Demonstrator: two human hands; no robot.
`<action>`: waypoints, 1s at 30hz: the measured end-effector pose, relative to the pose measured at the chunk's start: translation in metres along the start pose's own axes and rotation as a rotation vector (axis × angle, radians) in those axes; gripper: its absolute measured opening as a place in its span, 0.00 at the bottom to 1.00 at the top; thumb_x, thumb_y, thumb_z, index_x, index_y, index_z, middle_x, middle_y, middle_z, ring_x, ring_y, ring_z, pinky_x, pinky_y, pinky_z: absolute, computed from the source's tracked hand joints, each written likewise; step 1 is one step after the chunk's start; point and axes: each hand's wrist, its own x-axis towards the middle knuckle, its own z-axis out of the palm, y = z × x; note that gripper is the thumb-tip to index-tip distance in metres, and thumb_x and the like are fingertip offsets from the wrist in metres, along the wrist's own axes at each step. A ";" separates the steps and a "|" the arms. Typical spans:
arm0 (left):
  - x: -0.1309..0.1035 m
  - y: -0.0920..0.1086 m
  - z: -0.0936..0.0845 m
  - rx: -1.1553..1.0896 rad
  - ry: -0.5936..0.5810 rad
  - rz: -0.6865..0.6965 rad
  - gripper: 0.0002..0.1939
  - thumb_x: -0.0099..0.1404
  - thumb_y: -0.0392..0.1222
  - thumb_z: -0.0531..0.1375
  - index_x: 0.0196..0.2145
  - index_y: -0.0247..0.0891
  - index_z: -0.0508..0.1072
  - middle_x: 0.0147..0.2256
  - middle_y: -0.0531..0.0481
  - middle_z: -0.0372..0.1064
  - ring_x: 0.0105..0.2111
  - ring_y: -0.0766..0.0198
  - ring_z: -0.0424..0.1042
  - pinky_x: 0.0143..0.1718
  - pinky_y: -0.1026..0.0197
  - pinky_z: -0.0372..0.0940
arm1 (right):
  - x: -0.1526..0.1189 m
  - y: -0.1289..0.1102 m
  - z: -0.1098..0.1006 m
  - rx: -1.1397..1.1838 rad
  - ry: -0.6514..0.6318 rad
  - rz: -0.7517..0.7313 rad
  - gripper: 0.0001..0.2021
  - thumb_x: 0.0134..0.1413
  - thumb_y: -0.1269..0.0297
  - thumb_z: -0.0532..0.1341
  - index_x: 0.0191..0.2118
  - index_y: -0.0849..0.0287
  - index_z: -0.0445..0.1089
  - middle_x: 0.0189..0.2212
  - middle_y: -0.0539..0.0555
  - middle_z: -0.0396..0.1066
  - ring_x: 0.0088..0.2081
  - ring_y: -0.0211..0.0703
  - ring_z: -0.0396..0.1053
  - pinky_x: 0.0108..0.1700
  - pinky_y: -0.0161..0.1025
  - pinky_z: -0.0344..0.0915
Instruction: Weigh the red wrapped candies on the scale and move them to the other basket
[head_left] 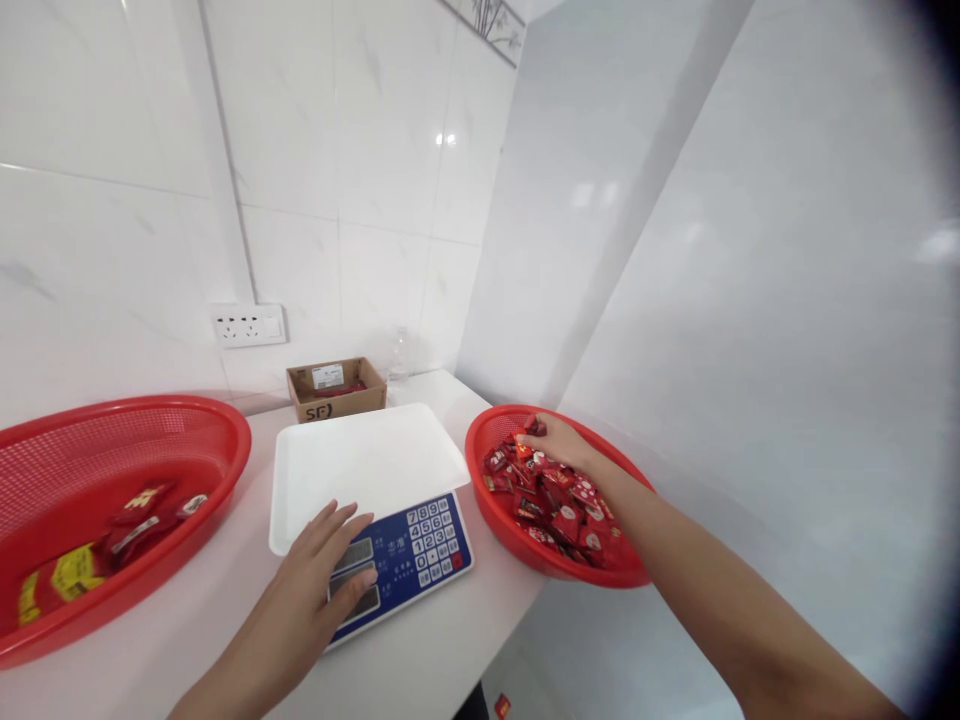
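My left hand (319, 570) lies over the display end of a digital scale (405, 560), its fingers stretched and apart with nothing in them. The scale has a blue keypad panel and a white tray (367, 450). At the right, my right hand (559, 443) reaches into a red plastic basket (480, 500). Its fingers are closed around a small red-wrapped packet (534, 426). Beneath that hand lies a heap of similar red packets (555, 490), some with white print. The palm side of the right hand is hidden.
Another red basket (225, 450) at the left holds several red packages, one with yellow print. Behind the scale stand an open cardboard box (345, 400) and a clear bottle (400, 352). A red packet (502, 706) lies on the floor. Walls close off the back and right.
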 end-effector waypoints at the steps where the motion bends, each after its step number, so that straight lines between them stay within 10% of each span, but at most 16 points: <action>1: 0.000 0.000 -0.001 0.004 -0.004 -0.001 0.23 0.64 0.54 0.50 0.56 0.48 0.61 0.60 0.50 0.55 0.62 0.53 0.47 0.57 0.44 0.54 | 0.000 0.000 0.001 -0.004 -0.006 0.005 0.12 0.42 0.57 0.63 0.32 0.58 0.67 0.28 0.50 0.72 0.32 0.41 0.68 0.36 0.36 0.62; 19: -0.002 -0.001 -0.005 0.032 -0.017 0.025 0.22 0.64 0.53 0.50 0.55 0.49 0.62 0.59 0.51 0.57 0.61 0.53 0.48 0.56 0.44 0.55 | -0.005 -0.006 0.005 0.000 0.035 0.165 0.07 0.46 0.71 0.56 0.35 0.57 0.63 0.31 0.52 0.67 0.25 0.38 0.64 0.26 0.36 0.63; 30: 0.001 0.016 -0.009 0.028 -0.077 0.015 0.22 0.64 0.49 0.51 0.56 0.47 0.62 0.60 0.49 0.55 0.62 0.52 0.46 0.57 0.44 0.53 | -0.010 -0.103 0.055 0.271 -0.179 -0.088 0.09 0.48 0.59 0.58 0.34 0.56 0.61 0.25 0.46 0.66 0.22 0.33 0.61 0.20 0.30 0.56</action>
